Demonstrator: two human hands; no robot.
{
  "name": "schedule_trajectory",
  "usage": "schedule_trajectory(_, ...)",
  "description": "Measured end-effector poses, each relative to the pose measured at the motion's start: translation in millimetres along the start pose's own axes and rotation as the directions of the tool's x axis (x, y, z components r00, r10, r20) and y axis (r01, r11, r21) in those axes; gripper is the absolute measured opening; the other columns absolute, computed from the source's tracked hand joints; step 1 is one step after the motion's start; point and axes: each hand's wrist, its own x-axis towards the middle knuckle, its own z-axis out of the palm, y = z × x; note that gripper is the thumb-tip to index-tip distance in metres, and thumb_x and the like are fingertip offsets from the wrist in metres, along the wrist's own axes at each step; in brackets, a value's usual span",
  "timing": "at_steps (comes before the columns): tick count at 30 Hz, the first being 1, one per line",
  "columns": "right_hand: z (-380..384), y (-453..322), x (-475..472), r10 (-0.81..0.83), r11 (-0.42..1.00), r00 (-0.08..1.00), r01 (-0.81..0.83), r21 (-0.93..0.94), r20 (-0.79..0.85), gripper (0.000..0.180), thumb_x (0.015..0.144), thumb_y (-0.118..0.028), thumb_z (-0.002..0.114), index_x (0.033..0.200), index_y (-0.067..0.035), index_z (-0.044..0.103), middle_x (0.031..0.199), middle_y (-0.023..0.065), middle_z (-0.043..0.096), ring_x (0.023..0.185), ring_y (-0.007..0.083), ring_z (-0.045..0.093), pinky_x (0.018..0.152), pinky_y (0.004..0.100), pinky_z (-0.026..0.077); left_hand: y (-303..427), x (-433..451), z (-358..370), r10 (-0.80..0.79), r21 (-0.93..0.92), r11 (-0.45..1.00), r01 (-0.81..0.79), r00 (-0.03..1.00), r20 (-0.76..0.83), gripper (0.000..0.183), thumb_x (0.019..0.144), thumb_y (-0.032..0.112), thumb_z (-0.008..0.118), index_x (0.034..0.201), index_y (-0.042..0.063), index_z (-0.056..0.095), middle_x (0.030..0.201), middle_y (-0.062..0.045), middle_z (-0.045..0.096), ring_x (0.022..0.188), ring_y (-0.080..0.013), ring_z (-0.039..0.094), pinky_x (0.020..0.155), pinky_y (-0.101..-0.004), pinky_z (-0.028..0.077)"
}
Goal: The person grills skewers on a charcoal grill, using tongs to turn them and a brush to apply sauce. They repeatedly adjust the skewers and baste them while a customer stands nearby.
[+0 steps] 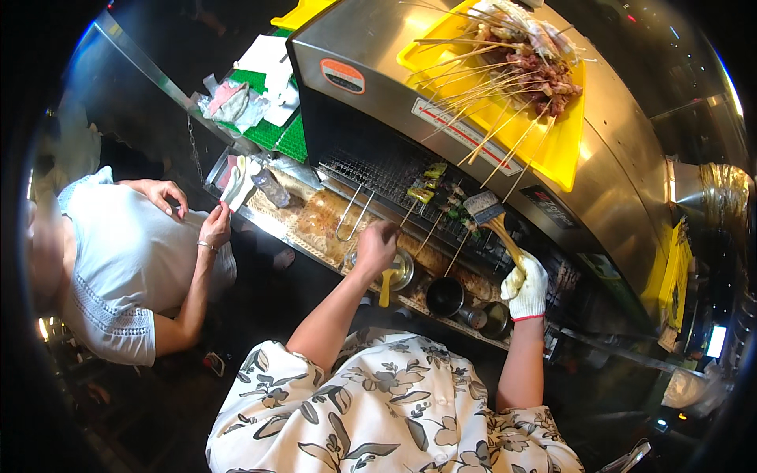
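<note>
My bare left hand [378, 245] is at the front of the grill, fingers pinched on the lower end of a bamboo skewer [409, 213]. That skewer carries green vegetable pieces [420, 194] on the wire grill grate [378, 176]. In a white knit glove, my right hand [526, 287] grips the wooden handle of a flat basting brush [502, 233]. Its bristles are over the grate, beside skewers of small green and meat-like pieces [455, 210]. Two more bare sticks [429, 235] jut out over the front ledge. The fingertips of my left hand are partly blurred.
A yellow tray [556, 156] of raw meat skewers [532, 77] rests on the metal hood [378, 41]. Along the ledge stand a dark cup [445, 297], a glass jar [402, 269] with a yellow-handled brush [385, 288], a shaker [473, 317] and a bottle [271, 186]. A person [136, 254] stands left.
</note>
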Motion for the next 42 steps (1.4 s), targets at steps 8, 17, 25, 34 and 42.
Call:
schedule_trajectory(8, 9, 3, 3, 0.050, 0.998, 0.998, -0.051, 0.025, 0.035, 0.030, 0.096, -0.017, 0.054, 0.117, 0.003, 0.062, 0.055, 0.0017, 0.046, 0.035, 0.0141, 0.042, 0.032, 0.0312, 0.036, -23, 23, -5, -0.292, -0.640, 0.581, 0.503, 0.862, 0.413, 0.014, 0.100, 0.016, 0.065, 0.106, 0.004, 0.071, 0.083, 0.002, 0.063, 0.064, -0.0073, 0.051, 0.056, -0.0239, 0.041)
schedule_trajectory(17, 98, 10, 89, 0.078, 0.983, 0.995, -0.068, -0.171, 0.055, 0.019, 0.095, -0.020, 0.062, 0.085, -0.004, 0.062, 0.053, 0.0044, 0.050, 0.033, 0.0176, 0.044, 0.030, 0.0332, 0.037, -43, 32, -13, -0.381, -0.474, 0.727, 0.497, 0.866, 0.323, 0.017, 0.100, 0.018, 0.066, 0.102, 0.002, 0.070, 0.081, 0.000, 0.064, 0.063, -0.0072, 0.050, 0.056, -0.0231, 0.040)
schedule_trajectory(25, 123, 27, 125, 0.127, 0.941, 0.984, -0.079, -0.328, 0.128, 0.021, 0.096, -0.029, 0.063, 0.086, -0.011, 0.060, 0.055, 0.0016, 0.046, 0.036, 0.0159, 0.041, 0.034, 0.0328, 0.033, -60, 28, 4, -0.280, -0.324, 0.904, 0.279, 0.959, 0.044, 0.020, 0.098, 0.018, 0.067, 0.098, -0.001, 0.071, 0.079, -0.004, 0.069, 0.063, -0.0104, 0.056, 0.056, -0.0277, 0.044)
schedule_trajectory(34, 109, 24, 104, 0.106, 0.963, 0.992, -0.086, -0.254, 0.063, 0.016, 0.094, -0.018, 0.062, 0.098, -0.003, 0.066, 0.057, 0.0041, 0.050, 0.036, 0.0169, 0.043, 0.033, 0.0331, 0.036, -32, 25, 1, -0.236, -0.009, 0.972, 0.235, 0.970, -0.059, 0.023, 0.093, 0.019, 0.067, 0.102, -0.001, 0.074, 0.088, -0.020, 0.074, 0.083, -0.0325, 0.073, 0.077, -0.0405, 0.055)
schedule_trajectory(42, 119, 37, 64, 0.126, 0.902, 0.969, -0.022, -0.432, 0.214, 0.027, 0.097, -0.014, 0.059, 0.117, 0.001, 0.067, 0.060, 0.0026, 0.054, 0.037, 0.0128, 0.045, 0.033, 0.0301, 0.036, -42, 28, 6, -0.134, 0.030, 0.990, 0.138, 0.985, -0.108, 0.024, 0.093, 0.019, 0.066, 0.103, -0.001, 0.074, 0.093, -0.022, 0.073, 0.089, -0.0351, 0.073, 0.081, -0.0423, 0.056)
